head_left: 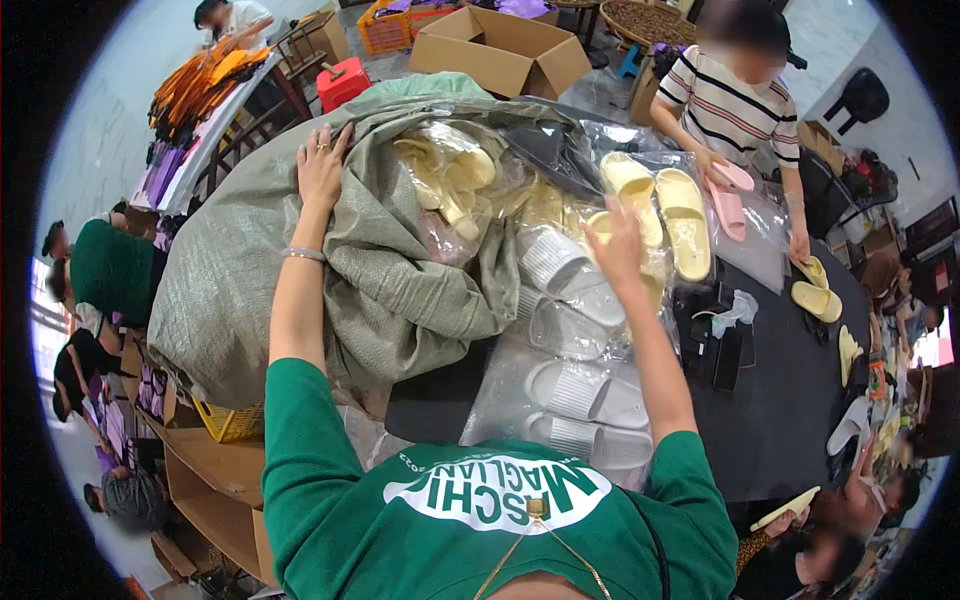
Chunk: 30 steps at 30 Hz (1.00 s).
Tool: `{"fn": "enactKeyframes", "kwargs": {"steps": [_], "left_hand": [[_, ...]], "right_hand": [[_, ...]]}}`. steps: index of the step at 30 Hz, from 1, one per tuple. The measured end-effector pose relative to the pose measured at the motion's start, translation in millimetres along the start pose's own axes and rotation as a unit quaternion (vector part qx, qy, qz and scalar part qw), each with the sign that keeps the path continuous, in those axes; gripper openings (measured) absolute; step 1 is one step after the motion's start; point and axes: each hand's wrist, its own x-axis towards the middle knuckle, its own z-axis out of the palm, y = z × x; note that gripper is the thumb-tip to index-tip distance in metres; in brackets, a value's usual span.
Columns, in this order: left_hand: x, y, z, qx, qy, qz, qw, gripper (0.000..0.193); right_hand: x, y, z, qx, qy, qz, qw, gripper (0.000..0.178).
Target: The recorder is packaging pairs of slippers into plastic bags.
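Observation:
My left hand (322, 168) lies with spread fingers on the big grey-green woven sack (225, 270). Inside the sack's opening are yellow slippers (450, 175) in clear plastic bags. My right hand (617, 243), slightly blurred, is over bagged yellow slippers (630, 180), its fingers stretched away from me; whether it touches them I cannot tell. Between my arms, pairs of white slippers (575, 390) in clear bags lie in a column towards me. Another yellow slipper (684, 222) lies just right of my right hand.
Across the black table (765, 420), a person in a striped top (735, 110) handles pink slippers (733, 210) and yellow slippers (815, 290). Small black boxes (728, 355) lie to my right. An open cardboard box (500, 50) and a red stool (342, 84) stand beyond the sack.

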Motion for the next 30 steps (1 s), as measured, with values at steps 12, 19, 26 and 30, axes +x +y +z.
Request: {"fn": "enactKeyframes", "kwargs": {"steps": [12,19,26,30], "left_hand": [[6,-20,-2,0.031,-0.059,-0.095,0.993,0.073],[7,-60,23,0.055,-0.060,-0.097,0.992,0.089],[17,-68,44,0.091,-0.077,-0.104,0.987,0.089],[17,-78,66,0.103,-0.081,-0.104,0.986,0.085]], "right_hand": [[74,-206,109,0.025,-0.205,-0.133,0.969,0.079],[95,-143,124,0.160,-0.154,-0.005,0.975,0.054],[69,-49,56,0.203,-0.029,0.106,0.973,0.045],[36,-24,7,0.249,0.036,0.098,0.963,0.044]]}}
